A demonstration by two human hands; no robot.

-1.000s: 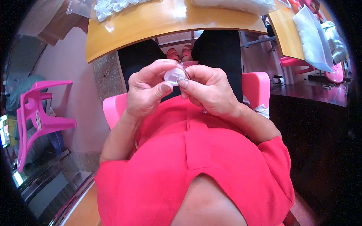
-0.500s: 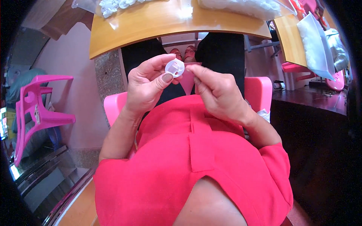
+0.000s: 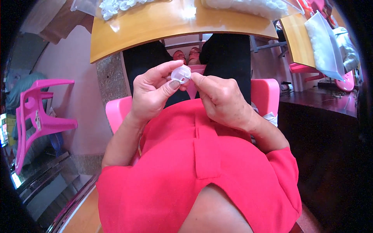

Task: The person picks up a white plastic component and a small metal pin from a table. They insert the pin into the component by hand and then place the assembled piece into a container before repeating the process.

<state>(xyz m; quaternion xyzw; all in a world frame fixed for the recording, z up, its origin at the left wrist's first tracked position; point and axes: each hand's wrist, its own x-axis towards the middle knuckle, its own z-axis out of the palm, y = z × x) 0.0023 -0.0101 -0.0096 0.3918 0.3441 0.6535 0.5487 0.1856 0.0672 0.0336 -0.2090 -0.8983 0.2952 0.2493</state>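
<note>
Just in front of the bench (image 3: pixel 186 26), on the person's side of its near edge, a white round plastic piece (image 3: pixel 179 73) was held up in the air. The left hand (image 3: pixel 149 92) had it pinched by the rim, thumb on one side and fingers on the other, its recessed face turned up. To the right of that, also in front of the bench, the right hand (image 3: pixel 226 101) had its fingers curled narrow, the index fingertip at the piece's edge. Something thin and greyish showed at that fingertip (too small to make out), and whether the fingers gripped it could not be told.

On the bench's left part stood a clear tub (image 3: pixel 84 7) with white ring-like parts (image 3: pixel 120 5); on its right part, another clear container (image 3: pixel 286 16) held whitish pieces. Right of the bench, a translucent bin (image 3: pixel 335 54) rested on a second board (image 3: pixel 297 37). A pink stool (image 3: pixel 50 122) was well off to the bench's left, and a pink chair (image 3: pixel 265 97) faced its near edge.
</note>
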